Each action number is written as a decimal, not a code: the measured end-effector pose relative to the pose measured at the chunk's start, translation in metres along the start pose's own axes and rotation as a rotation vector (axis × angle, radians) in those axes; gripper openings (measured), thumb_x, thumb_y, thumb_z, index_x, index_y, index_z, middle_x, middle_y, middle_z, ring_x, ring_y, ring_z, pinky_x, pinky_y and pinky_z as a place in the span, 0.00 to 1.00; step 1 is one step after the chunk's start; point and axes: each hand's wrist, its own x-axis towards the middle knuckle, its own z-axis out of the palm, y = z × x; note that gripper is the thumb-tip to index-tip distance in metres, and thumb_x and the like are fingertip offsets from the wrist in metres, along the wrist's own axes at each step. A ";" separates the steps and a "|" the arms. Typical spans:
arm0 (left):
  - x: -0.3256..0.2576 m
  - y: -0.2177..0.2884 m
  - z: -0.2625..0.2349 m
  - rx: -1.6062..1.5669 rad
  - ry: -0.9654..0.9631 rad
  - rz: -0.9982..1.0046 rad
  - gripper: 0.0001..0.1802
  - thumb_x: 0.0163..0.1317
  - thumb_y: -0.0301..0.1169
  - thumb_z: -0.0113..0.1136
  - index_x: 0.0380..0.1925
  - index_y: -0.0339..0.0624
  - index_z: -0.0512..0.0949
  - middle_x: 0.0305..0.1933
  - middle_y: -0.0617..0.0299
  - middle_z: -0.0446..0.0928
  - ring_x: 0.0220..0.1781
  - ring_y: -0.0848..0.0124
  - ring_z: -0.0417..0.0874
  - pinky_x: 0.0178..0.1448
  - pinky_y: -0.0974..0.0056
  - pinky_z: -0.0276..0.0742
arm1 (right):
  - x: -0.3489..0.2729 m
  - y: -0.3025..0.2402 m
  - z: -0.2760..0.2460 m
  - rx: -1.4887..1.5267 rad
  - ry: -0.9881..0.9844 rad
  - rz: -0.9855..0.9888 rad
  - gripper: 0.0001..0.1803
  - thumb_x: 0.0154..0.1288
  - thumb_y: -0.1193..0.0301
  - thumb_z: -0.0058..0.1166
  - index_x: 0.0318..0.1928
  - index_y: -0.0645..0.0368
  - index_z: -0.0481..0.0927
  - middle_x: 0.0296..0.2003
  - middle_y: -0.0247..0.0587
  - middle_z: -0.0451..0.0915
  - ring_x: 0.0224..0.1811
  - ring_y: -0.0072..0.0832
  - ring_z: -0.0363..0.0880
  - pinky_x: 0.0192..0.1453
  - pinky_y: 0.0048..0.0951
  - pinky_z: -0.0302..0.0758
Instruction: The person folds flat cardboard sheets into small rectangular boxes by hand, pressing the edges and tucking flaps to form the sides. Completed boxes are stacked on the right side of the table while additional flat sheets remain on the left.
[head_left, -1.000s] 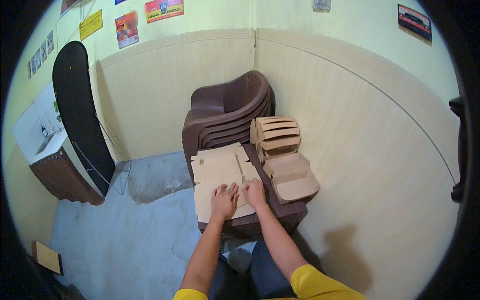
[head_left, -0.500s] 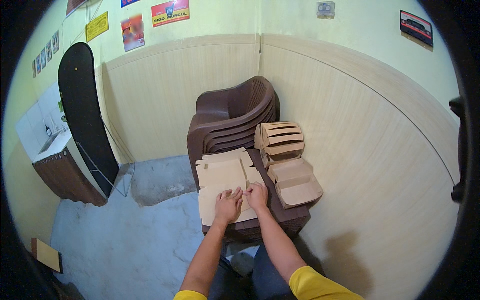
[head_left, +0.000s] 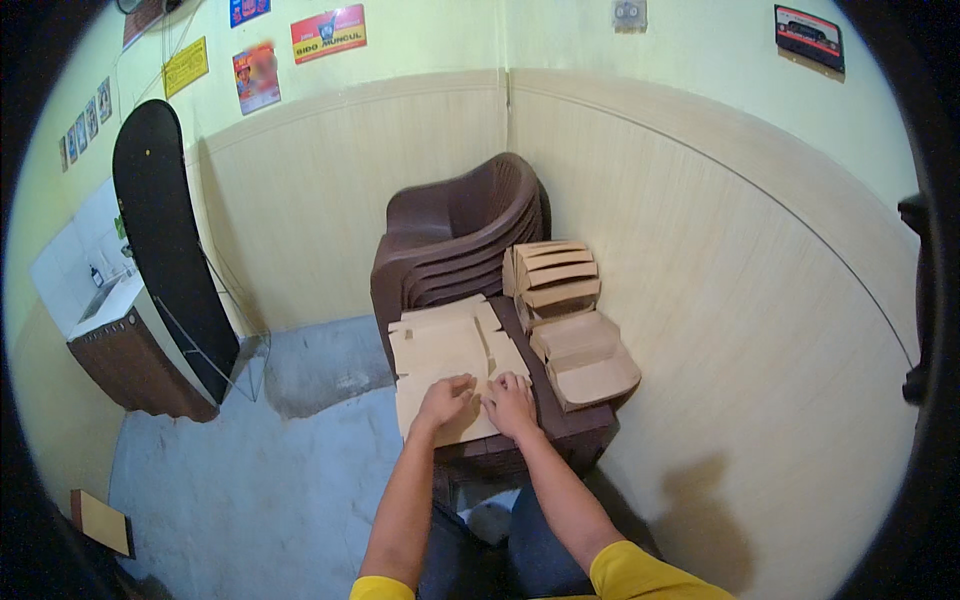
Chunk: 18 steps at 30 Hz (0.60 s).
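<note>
Cardboard (head_left: 440, 350) could be torn if pushed too hard by the left hand (head_left: 441, 404) and right hand (head_left: 512, 406); fingers (head_left: 463, 381) were half bent, any hold was hidden.

matt cardboard sheet (head_left: 440, 345), smooth plastic chairs (head_left: 450, 242)

Tan cardboard (head_left: 440, 345), dark brown chairs (head_left: 455, 235), yellow sleeves (head_left: 640, 572)

Tan cardboard blank (head_left: 440, 345), unfolded and lying flat on a dark brown surface (head_left: 552, 412); its outline is cut into notches and tabs.
</note>
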 end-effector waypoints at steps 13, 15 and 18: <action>-0.069 -0.030 -0.039 0.272 0.693 -0.190 0.22 0.59 0.31 0.70 0.54 0.41 0.89 0.45 0.50 0.87 0.59 0.49 0.82 0.66 0.48 0.78 | 0.041 -0.011 0.018 -0.342 -0.257 -0.060 0.24 0.72 0.48 0.61 0.60 0.46 0.87 0.58 0.49 0.79 0.66 0.48 0.73 0.69 0.53 0.68; -0.084 -0.013 -0.023 0.546 0.816 -0.083 0.19 0.58 0.32 0.69 0.49 0.42 0.91 0.45 0.52 0.88 0.54 0.49 0.83 0.60 0.48 0.79 | 0.034 -0.020 0.014 -0.291 -0.178 -0.054 0.26 0.73 0.46 0.60 0.62 0.46 0.87 0.57 0.49 0.79 0.66 0.48 0.73 0.68 0.53 0.69; -0.107 0.012 0.000 0.621 0.786 -0.073 0.15 0.57 0.32 0.67 0.44 0.44 0.92 0.45 0.56 0.89 0.53 0.52 0.83 0.58 0.48 0.79 | 0.022 -0.032 0.013 -0.332 -0.094 -0.093 0.29 0.71 0.41 0.58 0.64 0.42 0.87 0.58 0.49 0.79 0.68 0.49 0.72 0.69 0.54 0.68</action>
